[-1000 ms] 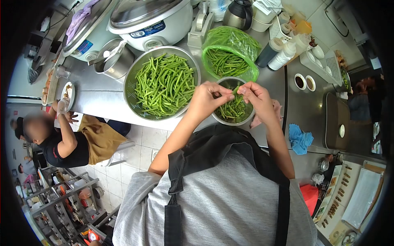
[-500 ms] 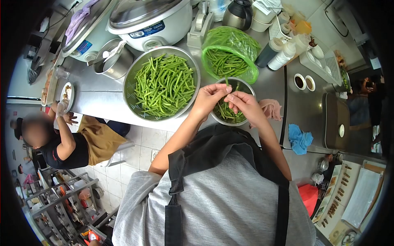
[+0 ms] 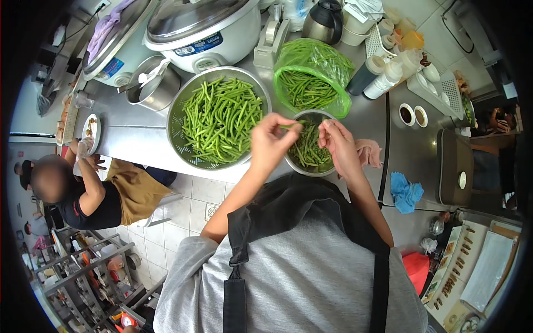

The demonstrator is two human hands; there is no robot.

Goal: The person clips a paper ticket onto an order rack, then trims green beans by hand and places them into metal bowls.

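My left hand (image 3: 270,141) is pinched on a green bean piece (image 3: 287,126), between the colander and the small bowl. Over the right side of that steel bowl (image 3: 311,173) my right hand (image 3: 340,145) has its fingertips together; what they hold, if anything, is too small to tell. Thin bean scraps (image 3: 311,149) lie inside the bowl. Cut green beans (image 3: 222,119) fill much of the large steel colander (image 3: 173,125) to the left. Behind the bowl, an open green plastic bag (image 3: 345,108) holds long green beans (image 3: 305,89).
A steel pot (image 3: 162,91) and rice cooker (image 3: 222,50) stand behind the colander. Squeeze bottles (image 3: 383,80) are at the back right. A pink cloth (image 3: 368,152), blue cloth (image 3: 406,191) and two sauce cups (image 3: 413,114) lie rightward. Another person (image 3: 89,191) sits at the left.
My hands have moved apart. The left hand has shifted left toward the colander with a bean piece, and the right has moved slightly right, uncovering the scraps in the bowl.
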